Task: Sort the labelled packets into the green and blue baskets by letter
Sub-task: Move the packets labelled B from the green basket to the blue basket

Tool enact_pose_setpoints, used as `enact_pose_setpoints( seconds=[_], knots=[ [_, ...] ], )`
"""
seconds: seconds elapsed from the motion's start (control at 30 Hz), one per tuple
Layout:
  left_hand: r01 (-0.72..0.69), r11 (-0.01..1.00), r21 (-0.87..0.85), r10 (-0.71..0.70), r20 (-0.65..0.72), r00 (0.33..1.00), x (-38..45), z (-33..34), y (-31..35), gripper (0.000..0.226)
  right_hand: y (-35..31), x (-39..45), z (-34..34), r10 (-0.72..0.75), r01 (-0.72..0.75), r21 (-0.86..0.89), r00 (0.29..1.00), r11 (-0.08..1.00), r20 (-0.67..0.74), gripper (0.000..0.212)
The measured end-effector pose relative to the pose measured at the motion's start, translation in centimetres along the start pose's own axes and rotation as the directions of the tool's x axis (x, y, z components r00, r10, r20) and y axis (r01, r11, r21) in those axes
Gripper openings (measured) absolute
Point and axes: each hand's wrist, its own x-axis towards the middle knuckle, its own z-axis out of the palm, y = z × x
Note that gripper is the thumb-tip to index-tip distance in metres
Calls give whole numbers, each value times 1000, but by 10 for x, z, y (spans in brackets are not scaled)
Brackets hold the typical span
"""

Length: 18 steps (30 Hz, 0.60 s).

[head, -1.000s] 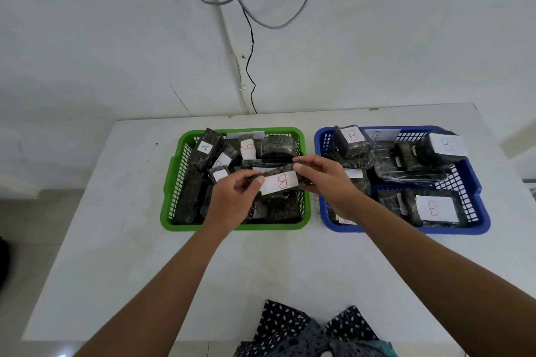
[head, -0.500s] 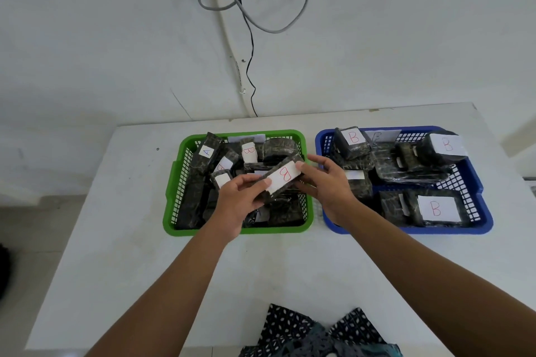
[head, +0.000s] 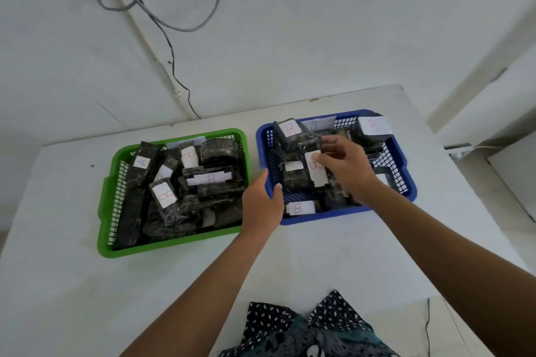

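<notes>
Carried across from above the green basket, the B-labelled packet now sits over the near-left part of the blue basket, among the B packets already there. The right hand pinches it from the right, fingers closed on its edge; its long axis runs roughly away from the person. The left hand has let go and curls over the blue basket's left rim, holding no packet. The right hand likely needs only to lower and release. Several B packets remain in the green basket.
</notes>
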Motion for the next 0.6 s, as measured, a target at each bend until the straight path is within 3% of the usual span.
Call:
enact_pose_setpoints(
  seconds=[0.1, 0.3, 0.4, 0.6],
  knots=[
    [7, 1000, 22, -6, -44, 999, 1, 13, -5, 55, 14, 3, -6, -36, 86, -255, 980, 963, 195, 39],
    [37, 984, 176, -25, -69, 997, 7, 16, -20, 57, 31, 11, 15, -18, 204, -369, 893, 907, 450, 24],
    [21, 986, 163, -10, -70, 997, 7, 15, -24, 56, 43, 18, 20, 53, 235, -452, 841, 860, 538, 20],
    [-19, 973, 229, 50, -129, 990, 8, 18, -21, 56, 60, 23, 27, 87, 408, -563, 750, 719, 656, 34]
  ],
)
